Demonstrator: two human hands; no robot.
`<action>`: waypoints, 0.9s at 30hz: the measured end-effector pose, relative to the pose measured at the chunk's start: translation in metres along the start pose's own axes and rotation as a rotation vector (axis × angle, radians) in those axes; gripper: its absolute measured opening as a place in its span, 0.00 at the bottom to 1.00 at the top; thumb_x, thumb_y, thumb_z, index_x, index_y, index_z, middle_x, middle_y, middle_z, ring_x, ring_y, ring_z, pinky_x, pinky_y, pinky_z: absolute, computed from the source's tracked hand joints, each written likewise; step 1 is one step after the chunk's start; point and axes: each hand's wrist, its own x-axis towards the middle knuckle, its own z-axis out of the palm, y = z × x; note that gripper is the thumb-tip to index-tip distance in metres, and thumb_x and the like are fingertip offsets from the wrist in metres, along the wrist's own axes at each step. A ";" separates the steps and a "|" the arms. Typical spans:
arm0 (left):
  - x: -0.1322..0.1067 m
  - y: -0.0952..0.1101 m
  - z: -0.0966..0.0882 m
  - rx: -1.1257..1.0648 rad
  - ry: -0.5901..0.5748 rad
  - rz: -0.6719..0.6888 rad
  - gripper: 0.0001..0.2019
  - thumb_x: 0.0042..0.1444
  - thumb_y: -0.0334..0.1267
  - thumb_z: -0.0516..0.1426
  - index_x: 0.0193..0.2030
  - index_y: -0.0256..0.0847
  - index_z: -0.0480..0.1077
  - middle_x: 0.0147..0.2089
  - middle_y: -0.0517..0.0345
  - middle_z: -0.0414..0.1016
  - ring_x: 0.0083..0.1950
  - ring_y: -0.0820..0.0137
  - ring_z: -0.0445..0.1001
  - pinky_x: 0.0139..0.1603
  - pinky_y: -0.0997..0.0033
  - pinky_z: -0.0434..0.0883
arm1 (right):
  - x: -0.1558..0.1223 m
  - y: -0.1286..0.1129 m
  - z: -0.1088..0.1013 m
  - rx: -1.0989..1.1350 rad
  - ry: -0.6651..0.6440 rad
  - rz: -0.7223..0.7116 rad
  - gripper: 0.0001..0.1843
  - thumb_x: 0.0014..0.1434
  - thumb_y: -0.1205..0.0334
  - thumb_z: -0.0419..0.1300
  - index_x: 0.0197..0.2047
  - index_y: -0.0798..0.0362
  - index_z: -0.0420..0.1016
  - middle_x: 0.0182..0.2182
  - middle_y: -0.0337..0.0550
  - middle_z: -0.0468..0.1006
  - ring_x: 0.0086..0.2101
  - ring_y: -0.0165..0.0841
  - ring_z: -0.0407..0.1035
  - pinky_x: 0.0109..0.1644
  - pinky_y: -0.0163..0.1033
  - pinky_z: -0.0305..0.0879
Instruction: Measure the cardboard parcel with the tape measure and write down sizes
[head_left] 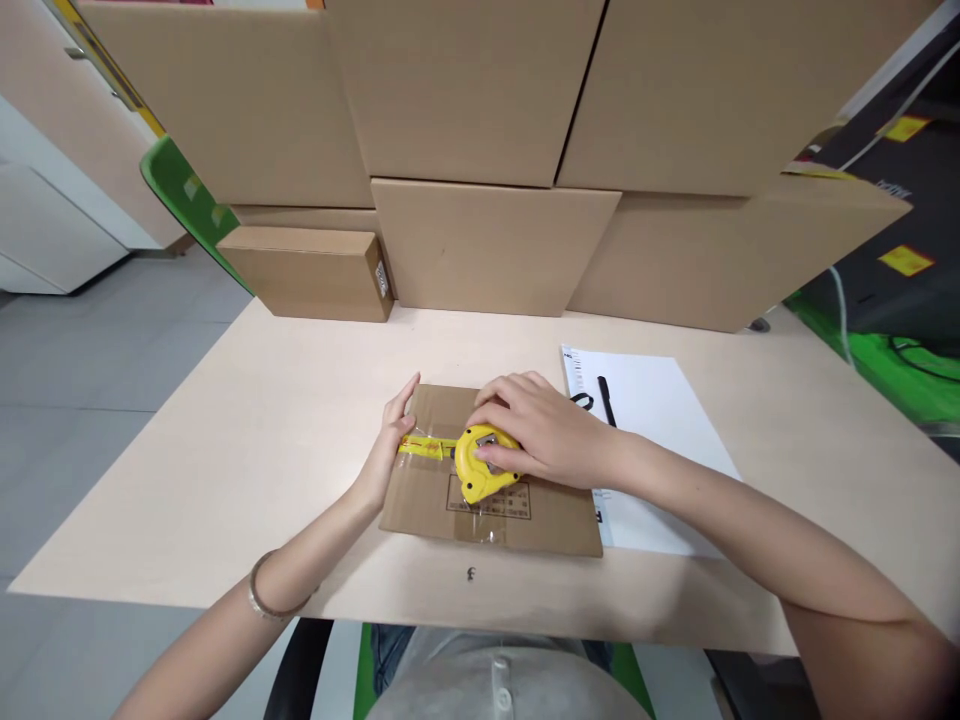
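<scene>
A flat brown cardboard box [555,525] lies in front of me, with clear packing tape and a printed label frame on its top. My right hand [536,430] grips a yellow tape measure [474,480] resting on the box, thumb on its front face. A short length of yellow blade [427,447] runs leftward from the case to the box's left edge. There my left hand [391,440] holds the blade's end with the thumb, its other fingers along the box's side. The wrist strap [583,401] of the tape measure shows beyond my right hand.
White paper [652,400] with a black pen [607,400] on it lies to the right, partly under my right forearm. Large cardboard panels [495,250] stand along the table's back edge. A smaller closed box [322,285] sits at the back left.
</scene>
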 end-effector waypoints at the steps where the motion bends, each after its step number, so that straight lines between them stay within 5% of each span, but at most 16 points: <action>1: 0.000 -0.001 0.000 -0.054 0.003 -0.035 0.32 0.69 0.49 0.47 0.78 0.51 0.55 0.81 0.55 0.54 0.79 0.50 0.58 0.75 0.42 0.62 | -0.004 0.005 -0.002 -0.025 0.082 -0.012 0.22 0.74 0.42 0.52 0.49 0.52 0.75 0.53 0.56 0.79 0.55 0.48 0.72 0.59 0.54 0.64; 3: 0.000 -0.002 0.000 -0.128 0.002 -0.070 0.33 0.68 0.49 0.48 0.79 0.54 0.54 0.82 0.59 0.51 0.80 0.51 0.55 0.78 0.43 0.59 | -0.018 0.018 -0.009 -0.006 0.251 0.079 0.26 0.73 0.36 0.49 0.47 0.51 0.72 0.51 0.56 0.79 0.52 0.47 0.73 0.55 0.53 0.67; 5: 0.000 -0.002 -0.001 -0.111 -0.002 -0.044 0.32 0.68 0.49 0.49 0.78 0.55 0.55 0.82 0.61 0.52 0.82 0.52 0.52 0.80 0.43 0.54 | -0.040 0.034 -0.015 0.011 0.318 0.336 0.27 0.73 0.34 0.45 0.42 0.48 0.68 0.42 0.51 0.80 0.41 0.44 0.75 0.45 0.47 0.68; 8: 0.001 -0.003 -0.004 -0.005 0.002 0.040 0.28 0.67 0.49 0.50 0.73 0.53 0.64 0.78 0.57 0.62 0.80 0.51 0.54 0.80 0.43 0.51 | -0.076 0.060 -0.012 -0.138 0.090 0.851 0.24 0.75 0.39 0.43 0.36 0.47 0.63 0.33 0.47 0.79 0.34 0.44 0.74 0.39 0.45 0.64; 11: 0.003 -0.004 -0.007 0.068 0.000 0.125 0.24 0.67 0.50 0.51 0.65 0.50 0.73 0.68 0.52 0.73 0.74 0.49 0.63 0.78 0.42 0.55 | -0.104 0.077 0.010 -0.238 -0.105 1.132 0.20 0.73 0.45 0.50 0.32 0.49 0.64 0.33 0.57 0.80 0.37 0.53 0.77 0.40 0.49 0.63; 16: 0.007 -0.007 -0.009 0.111 -0.008 0.159 0.24 0.68 0.55 0.50 0.61 0.48 0.75 0.64 0.50 0.75 0.69 0.49 0.67 0.74 0.45 0.60 | -0.126 0.089 0.036 -0.054 -0.058 1.088 0.17 0.72 0.52 0.50 0.31 0.48 0.63 0.28 0.51 0.77 0.33 0.49 0.75 0.39 0.47 0.62; 21: 0.009 -0.010 -0.016 0.134 -0.048 0.184 0.27 0.67 0.61 0.51 0.62 0.48 0.74 0.63 0.50 0.74 0.68 0.49 0.67 0.73 0.47 0.61 | -0.143 0.112 0.031 0.352 0.091 0.917 0.24 0.72 0.39 0.46 0.30 0.46 0.59 0.21 0.37 0.70 0.24 0.35 0.66 0.33 0.41 0.61; 24: 0.009 -0.010 -0.020 0.142 -0.067 0.171 0.27 0.67 0.62 0.51 0.63 0.49 0.74 0.64 0.49 0.73 0.69 0.49 0.67 0.73 0.47 0.61 | -0.151 0.124 0.034 0.592 0.169 0.849 0.27 0.63 0.31 0.56 0.31 0.46 0.58 0.14 0.32 0.66 0.18 0.31 0.60 0.28 0.39 0.60; 27: 0.009 -0.009 -0.021 0.154 -0.081 0.162 0.27 0.68 0.62 0.51 0.63 0.50 0.74 0.65 0.50 0.73 0.69 0.50 0.66 0.73 0.47 0.61 | -0.151 0.131 0.041 0.765 0.237 0.806 0.27 0.58 0.32 0.63 0.29 0.46 0.61 0.13 0.32 0.67 0.14 0.29 0.57 0.23 0.38 0.57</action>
